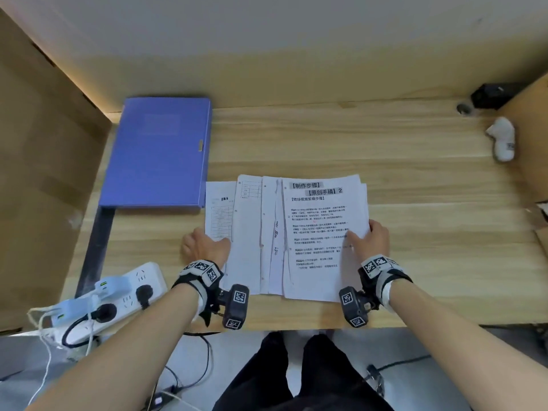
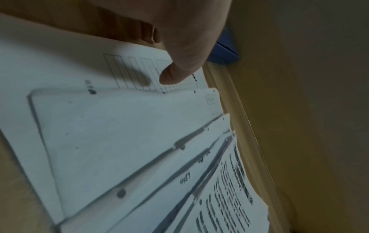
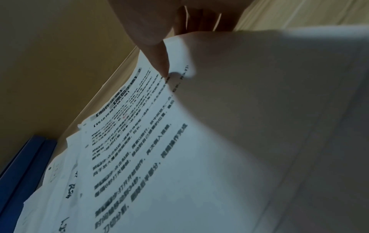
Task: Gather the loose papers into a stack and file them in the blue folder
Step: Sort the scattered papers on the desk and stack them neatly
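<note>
Several white papers (image 1: 317, 232) lie fanned out, overlapping, on the wooden table (image 1: 415, 188) in front of me. A printed text sheet is on top at the right. My left hand (image 1: 207, 244) holds the leftmost sheet, the thumb (image 2: 177, 69) pressing on a printed grid, the fingers curled at the edge. My right hand (image 1: 369, 237) pinches the right edge of the papers (image 3: 179, 157), thumb (image 3: 153, 47) on top, and that edge curls upward. The blue folder (image 1: 160, 152) lies closed and flat, back left, its near corner touching the papers (image 2: 119, 134).
A white power strip (image 1: 118, 295) with plugs and cables sits at the front left edge. A white crumpled object (image 1: 502, 139) and a black device (image 1: 492, 94) are at the back right. Wooden partitions (image 1: 44, 173) wall the desk on both sides.
</note>
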A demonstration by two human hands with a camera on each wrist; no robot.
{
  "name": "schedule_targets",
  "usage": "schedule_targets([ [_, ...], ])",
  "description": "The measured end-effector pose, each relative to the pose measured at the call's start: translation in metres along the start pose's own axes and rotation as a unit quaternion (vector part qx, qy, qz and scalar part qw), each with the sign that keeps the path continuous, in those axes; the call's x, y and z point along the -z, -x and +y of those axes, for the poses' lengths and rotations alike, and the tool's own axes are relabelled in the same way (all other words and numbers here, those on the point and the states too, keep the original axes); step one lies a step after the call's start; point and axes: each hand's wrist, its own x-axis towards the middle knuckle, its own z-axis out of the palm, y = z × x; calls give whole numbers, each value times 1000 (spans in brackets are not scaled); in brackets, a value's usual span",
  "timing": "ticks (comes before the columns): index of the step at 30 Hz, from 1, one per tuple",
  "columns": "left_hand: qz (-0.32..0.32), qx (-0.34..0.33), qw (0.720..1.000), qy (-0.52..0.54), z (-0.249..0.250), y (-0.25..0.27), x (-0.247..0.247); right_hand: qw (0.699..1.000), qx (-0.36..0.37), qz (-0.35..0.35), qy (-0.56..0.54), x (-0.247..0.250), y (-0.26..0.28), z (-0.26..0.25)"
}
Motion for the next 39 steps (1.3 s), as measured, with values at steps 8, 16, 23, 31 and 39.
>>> schedule_targets([
  [8,-132,-3,979,153,24,4,-13,999,-11,-16,26,-16,27,-42],
  [16,-164,-25,968,190,35,17,-39,998,-8,-55,-19,-64,53,-67],
  [23,-148,-36,957,246,26,22,-40,997,-19,-71,-24,-76,58,-75],
  [31,-169,-207,925,272,75,20,31,957,19,-160,-242,-7,44,-127],
  [39,-225,-344,857,310,160,46,100,899,145,-139,-389,92,44,-197],
])
